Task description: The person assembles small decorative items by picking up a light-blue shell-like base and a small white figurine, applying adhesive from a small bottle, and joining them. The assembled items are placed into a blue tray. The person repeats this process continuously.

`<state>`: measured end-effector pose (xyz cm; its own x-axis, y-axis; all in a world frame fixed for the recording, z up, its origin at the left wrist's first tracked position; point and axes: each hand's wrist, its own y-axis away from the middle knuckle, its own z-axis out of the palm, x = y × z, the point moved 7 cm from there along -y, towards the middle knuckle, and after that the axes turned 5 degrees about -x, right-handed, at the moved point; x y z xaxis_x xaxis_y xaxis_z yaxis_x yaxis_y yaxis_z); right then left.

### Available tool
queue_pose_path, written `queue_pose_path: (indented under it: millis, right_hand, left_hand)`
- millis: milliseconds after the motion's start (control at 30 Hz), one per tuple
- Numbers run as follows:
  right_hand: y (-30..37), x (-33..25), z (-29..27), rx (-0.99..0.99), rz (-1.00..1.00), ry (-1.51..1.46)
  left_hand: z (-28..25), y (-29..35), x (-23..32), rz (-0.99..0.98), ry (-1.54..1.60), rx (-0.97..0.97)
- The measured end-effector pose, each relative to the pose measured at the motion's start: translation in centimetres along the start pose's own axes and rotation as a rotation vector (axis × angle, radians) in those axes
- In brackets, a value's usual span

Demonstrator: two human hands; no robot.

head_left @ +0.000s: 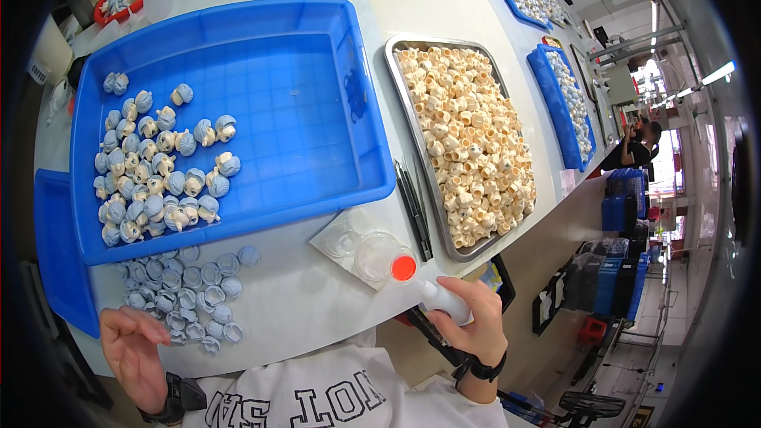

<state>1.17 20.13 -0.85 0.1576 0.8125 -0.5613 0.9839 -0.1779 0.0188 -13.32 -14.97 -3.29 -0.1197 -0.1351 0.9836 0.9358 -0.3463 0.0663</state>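
Observation:
My right hand [472, 319] is closed around a small white squeeze bottle [446, 302], held tilted at the table's front edge. A round red cap [403, 268] shows beside the bottle's tip; I cannot tell whether it belongs to a second bottle. Near the left front, my left hand [136, 349] is empty with its fingers loosely bent and apart. It is beside a spread of hollow blue-grey shell pieces [189, 299] on the table. Behind them, a large blue tray [293, 119] bears many small cream-and-blue figure heads [147, 147] grouped at its left.
A metal tray [457, 252] heaped with cream hollow parts [468, 143] stands right of the blue tray. Black tweezers [414, 210] lie between them. Clear round dishes [372, 257] sit near the bottle. Farther off are a red basket [101, 17], filled blue trays [547, 79] and a person [634, 147].

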Motion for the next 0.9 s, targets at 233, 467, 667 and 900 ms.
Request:
queue_pose_path:
  millis: [233, 467, 667, 900]
  right_hand:
    - [0.1, 2.9, -0.4, 0.207, 0.067, -0.272]
    - [-9.2, 3.5, 0.1, 0.149, 0.033, -0.443]
    - [-11.6, 3.9, 2.9, -0.053, 0.139, -0.403]
    - [-8.6, 3.7, 1.3, -0.038, 0.115, -0.477]
  left_hand:
    - [0.4, -0.1, 0.4, 0.029, 0.019, -0.019]
    - [-0.1, 0.6, 0.9, 0.071, 0.075, 0.077]
    - [-4.2, 2.0, 2.8, 0.085, 0.016, 0.191]
    - [-3.2, 4.6, 1.8, 0.076, -0.996, -0.378]
